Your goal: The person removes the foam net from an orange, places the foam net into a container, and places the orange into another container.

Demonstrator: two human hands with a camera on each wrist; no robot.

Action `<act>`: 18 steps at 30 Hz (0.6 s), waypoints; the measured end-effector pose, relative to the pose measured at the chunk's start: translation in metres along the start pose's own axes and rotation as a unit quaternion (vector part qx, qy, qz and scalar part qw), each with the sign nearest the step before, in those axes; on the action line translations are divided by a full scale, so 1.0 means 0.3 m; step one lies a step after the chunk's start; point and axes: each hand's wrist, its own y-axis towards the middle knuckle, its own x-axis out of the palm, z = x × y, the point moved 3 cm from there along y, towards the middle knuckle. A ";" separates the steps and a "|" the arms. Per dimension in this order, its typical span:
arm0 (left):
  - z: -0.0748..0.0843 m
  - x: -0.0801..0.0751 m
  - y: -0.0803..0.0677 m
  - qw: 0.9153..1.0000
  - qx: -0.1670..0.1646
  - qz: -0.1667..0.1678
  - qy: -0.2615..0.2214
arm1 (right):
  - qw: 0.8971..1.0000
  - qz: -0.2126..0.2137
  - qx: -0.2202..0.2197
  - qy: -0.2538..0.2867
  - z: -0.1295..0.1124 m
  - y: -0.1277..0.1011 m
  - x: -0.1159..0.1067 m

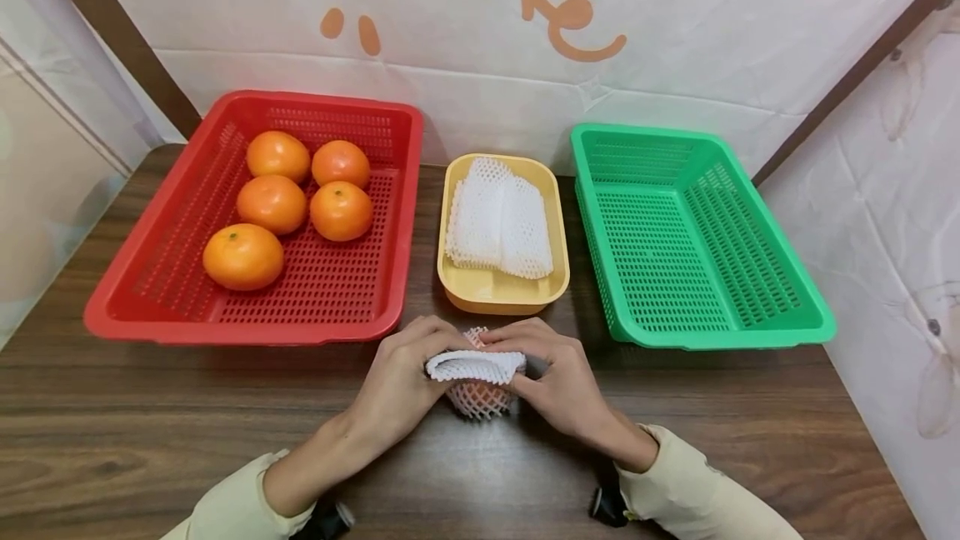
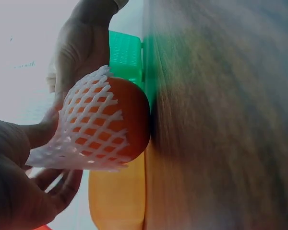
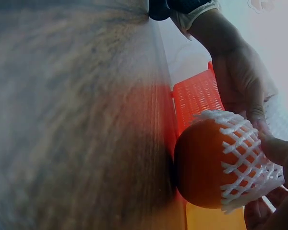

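Observation:
A white foam net sleeve point(image 1: 477, 367) is stretched over an orange point(image 2: 137, 115) that rests on the table in front of me. My left hand point(image 1: 405, 375) pinches one side of the sleeve's upper rim between thumb and fingers. On the opposite side, my right hand point(image 1: 557, 375) grips the same rim. Both wrist views show the netting point(image 3: 245, 163) around the fruit's upper part, while its lower part is bare. Above the fruit, the sleeve's top end gapes between the two hands.
A red basket point(image 1: 247, 332) with several oranges point(image 1: 243, 257) stands at the left. Behind my hands is a yellow tray point(image 1: 495, 294) holding more folded foam sleeves point(image 1: 498, 219). At the right stands a green basket point(image 1: 660, 248). A printed cloth point(image 1: 480, 90) hangs behind them.

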 end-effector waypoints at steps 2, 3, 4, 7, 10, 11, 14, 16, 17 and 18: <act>-0.003 0.003 -0.002 0.999 -0.029 -0.015 -0.002 | 1.000 0.012 0.019 -0.004 0.004 -0.004 -0.001; -0.004 0.006 -0.003 0.999 -0.042 -0.025 -0.004 | 0.999 0.018 0.028 -0.006 0.006 -0.006 -0.002; -0.006 0.008 -0.003 0.998 -0.053 -0.035 -0.005 | 0.999 0.024 0.036 -0.007 0.009 -0.007 -0.002; -0.009 0.012 -0.005 0.996 -0.070 -0.047 -0.003 | 0.998 0.038 0.058 -0.006 0.012 -0.010 0.001; -0.010 0.012 -0.005 0.997 -0.063 -0.039 0.003 | 0.997 0.043 0.062 -0.006 0.010 -0.013 0.006; -0.010 0.011 -0.005 0.998 -0.059 -0.035 0.004 | 0.997 0.042 0.059 -0.008 0.009 -0.013 0.006; -0.013 0.007 -0.004 0.998 -0.048 -0.027 0.005 | 0.999 0.026 0.040 -0.007 0.006 -0.008 0.003; -0.016 0.002 -0.001 0.999 -0.044 -0.024 0.009 | 1.000 0.006 0.027 -0.008 0.007 -0.002 0.000; -0.016 0.000 0.000 0.999 -0.044 -0.024 0.011 | 1.000 -0.006 0.022 -0.009 0.007 0.001 -0.002; -0.017 -0.003 0.002 0.999 -0.044 -0.023 0.014 | 1.000 -0.016 0.017 -0.010 0.007 0.005 -0.005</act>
